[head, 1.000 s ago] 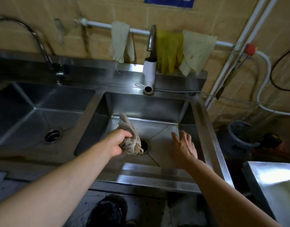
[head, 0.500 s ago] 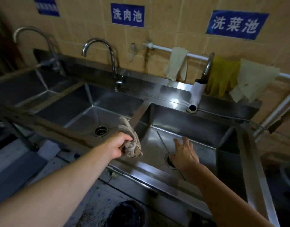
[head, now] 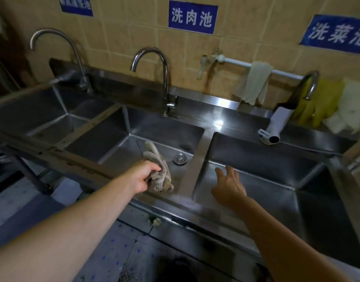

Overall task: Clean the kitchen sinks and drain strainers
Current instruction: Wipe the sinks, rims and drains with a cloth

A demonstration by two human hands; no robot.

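Note:
A steel counter holds three sinks in a row: left sink (head: pixel 53 119), middle sink (head: pixel 118 143) and right sink (head: pixel 266 165). My left hand (head: pixel 143 176) grips a crumpled beige rag (head: pixel 157 171) over the near right part of the middle sink. A round metal drain strainer (head: pixel 180 159) sits in the middle sink just beyond the rag. My right hand (head: pixel 229 185) hovers open, fingers spread, over the near left part of the right sink. The right sink's drain is hidden.
Curved faucets stand behind the left sink (head: pixel 73 49) and the middle sink (head: pixel 165 78); a white-bodied faucet (head: pixel 276 127) leans over the right sink. A cloth (head: pixel 252 82), yellow gloves (head: pixel 317 104) and a pale glove hang on a wall pipe. Blue signs are on the tiles.
My view has swung left, bringing the middle and left sinks in. My left hand with the rag has moved from the right sink to over the middle sink. My right hand stays over the right sink.

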